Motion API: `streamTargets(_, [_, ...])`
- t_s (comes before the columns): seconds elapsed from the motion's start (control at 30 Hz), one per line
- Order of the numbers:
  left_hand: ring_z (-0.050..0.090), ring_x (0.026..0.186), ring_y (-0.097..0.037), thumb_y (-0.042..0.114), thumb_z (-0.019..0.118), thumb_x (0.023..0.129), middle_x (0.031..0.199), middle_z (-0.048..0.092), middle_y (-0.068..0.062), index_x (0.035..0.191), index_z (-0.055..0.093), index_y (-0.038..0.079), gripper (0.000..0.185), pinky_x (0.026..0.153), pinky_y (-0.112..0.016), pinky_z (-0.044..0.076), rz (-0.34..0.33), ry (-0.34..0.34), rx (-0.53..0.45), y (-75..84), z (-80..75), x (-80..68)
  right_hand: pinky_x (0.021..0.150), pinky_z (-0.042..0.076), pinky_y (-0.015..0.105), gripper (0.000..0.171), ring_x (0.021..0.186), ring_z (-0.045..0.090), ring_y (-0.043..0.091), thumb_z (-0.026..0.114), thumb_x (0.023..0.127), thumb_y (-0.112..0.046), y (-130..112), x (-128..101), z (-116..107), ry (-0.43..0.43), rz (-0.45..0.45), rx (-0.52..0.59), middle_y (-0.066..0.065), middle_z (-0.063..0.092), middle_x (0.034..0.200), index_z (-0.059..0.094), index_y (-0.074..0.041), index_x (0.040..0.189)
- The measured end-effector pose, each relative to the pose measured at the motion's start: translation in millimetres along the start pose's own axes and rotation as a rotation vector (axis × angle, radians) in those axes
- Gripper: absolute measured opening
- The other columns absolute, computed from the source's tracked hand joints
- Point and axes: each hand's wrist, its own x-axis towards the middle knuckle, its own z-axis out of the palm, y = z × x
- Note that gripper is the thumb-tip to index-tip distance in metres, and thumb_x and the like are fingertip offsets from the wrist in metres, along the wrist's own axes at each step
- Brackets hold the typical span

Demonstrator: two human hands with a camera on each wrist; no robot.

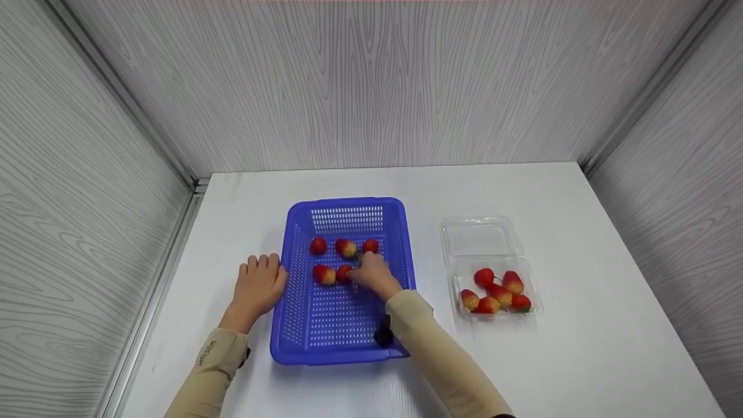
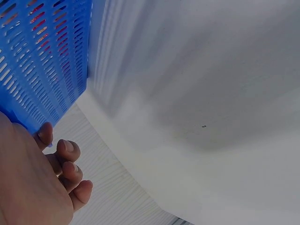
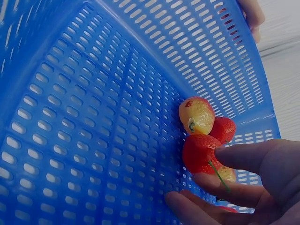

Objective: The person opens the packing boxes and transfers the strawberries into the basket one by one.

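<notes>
We judge the red strawberry (image 3: 197, 152), just toward twelve o'clock from the blue basket's (image 1: 325, 356) middle, light and firm, best held across its widest sides, with our right hand's (image 1: 373, 274) fingers pinching it and our left hand (image 1: 259, 284) relaxed at nine o'clock.

The left hand (image 2: 35, 180) fills the lower left of the frame, its fingers loosely bent, next to the blue basket (image 2: 70, 61) in the upper left. Red and yellow patches (image 2: 42, 33) show through the basket's slots. White worktop (image 2: 243, 89), shadowed and bearing a dark speck (image 2: 204, 126), spans the centre and right; a wood-grained surface (image 2: 115, 187) shows at bottom centre.
</notes>
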Motion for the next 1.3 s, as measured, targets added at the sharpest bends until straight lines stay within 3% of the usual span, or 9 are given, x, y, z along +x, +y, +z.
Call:
streamTargets(0.13, [0.039,0.084,-0.036,0.023,0.037,0.101,0.089,0.045,-0.016,0.099,0.046,0.0,0.025,0.074,-0.048,0.03,-0.005,-0.001,-0.001,-1.0,0.3,-0.9,0.062,0.049,0.036,0.021,0.065,0.055,0.021,0.074,0.086,-0.022,-2.8,-6.4,-7.7,0.062,-0.041,-0.102,0.007,0.057,0.075,0.062,-0.005,0.081])
streamTargets(0.23, [0.039,0.083,-0.036,0.023,0.037,0.101,0.088,0.045,-0.016,0.099,0.046,0.0,0.025,0.074,-0.048,0.03,0.0,0.0,-0.002,-0.7,0.4,-0.8,0.061,0.047,0.036,0.023,0.064,0.052,0.021,0.074,0.084,-0.022,-4.1,-11.9,-19.3,0.106,-0.092,-0.152,0.005,0.053,0.071,0.058,-0.007,0.075])
streamTargets(0.3, [0.04,0.083,-0.036,0.023,0.037,0.101,0.088,0.045,-0.016,0.099,0.047,0.0,0.025,0.074,-0.048,0.031,0.0,-0.001,0.0,-0.4,0.0,-0.7,0.054,0.042,0.033,0.03,0.058,0.047,0.017,0.073,0.084,-0.021,-4.7,-15.7,-29.9,0.121,-0.134,-0.141,0.001,0.046,0.064,0.051,-0.01,0.067])
streamTargets(0.4, [0.04,0.082,-0.037,0.021,0.039,0.1,0.087,0.045,-0.016,0.097,0.046,0.0,0.022,0.073,-0.048,0.031,0.014,0.025,0.001,1.2,-1.5,0.0,0.051,0.038,0.029,0.029,0.054,0.044,0.014,0.072,0.085,-0.019,-2.5,-20.3,-49.9,0.143,-0.217,-0.086,-0.001,0.047,0.06,0.055,-0.009,0.064])
streamTargets(0.53, [0.04,0.081,-0.037,0.019,0.04,0.1,0.086,0.045,-0.017,0.097,0.046,0.0,0.02,0.073,-0.049,0.031,0.033,0.049,0.013,2.3,-3.1,0.2,0.056,0.043,0.029,0.019,0.059,0.05,0.013,0.072,0.087,-0.018,5.5,-24.0,-79.1,0.2,-0.314,0.001,0.001,0.061,0.068,0.072,-0.003,0.077])
streamTargets(0.7, [0.039,0.082,-0.036,0.02,0.039,0.101,0.087,0.044,-0.017,0.1,0.047,0.0,0.022,0.073,-0.048,0.03,0.03,0.035,0.012,1.9,-1.9,-0.1,0.06,0.044,0.033,0.014,0.063,0.053,0.016,0.072,0.086,-0.016,26.6,-29.9,-114.3,0.324,-0.357,0.024,0.003,0.064,0.07,0.072,-0.004,0.079])
streamTargets(0.87, [0.038,0.082,-0.036,0.022,0.038,0.101,0.086,0.043,-0.016,0.1,0.046,0.0,0.024,0.073,-0.048,0.03,0.013,0.024,0.002,-0.8,-1.5,-2.6,0.063,0.048,0.035,0.014,0.067,0.059,0.02,0.069,0.088,-0.018,53.1,-39.8,-141.4,0.412,-0.322,-0.022,0.006,0.068,0.077,0.073,-0.005,0.084])
streamTargets(1.07, [0.038,0.083,-0.037,0.023,0.036,0.101,0.088,0.043,-0.017,0.102,0.046,0.0,0.025,0.074,-0.048,0.03,0.005,0.012,0.002,-1.8,-0.7,-1.9,0.062,0.05,0.036,0.017,0.07,0.057,0.024,0.065,0.091,-0.021,99.3,-52.8,-156.2,0.483,-0.218,-0.063,0.009,0.066,0.085,0.071,-0.006,0.095])
streamTargets(1.3, [0.038,0.081,-0.035,0.023,0.037,0.101,0.086,0.043,-0.015,0.1,0.046,0.001,0.023,0.072,-0.047,0.029,0.023,0.02,0.0,0.0,0.1,-0.9,0.079,0.048,0.049,0.026,0.087,0.058,0.036,0.063,0.089,-0.016,159.1,-65.9,-157.4,0.466,-0.078,-0.233,0.019,0.063,0.097,0.068,0.003,0.106])
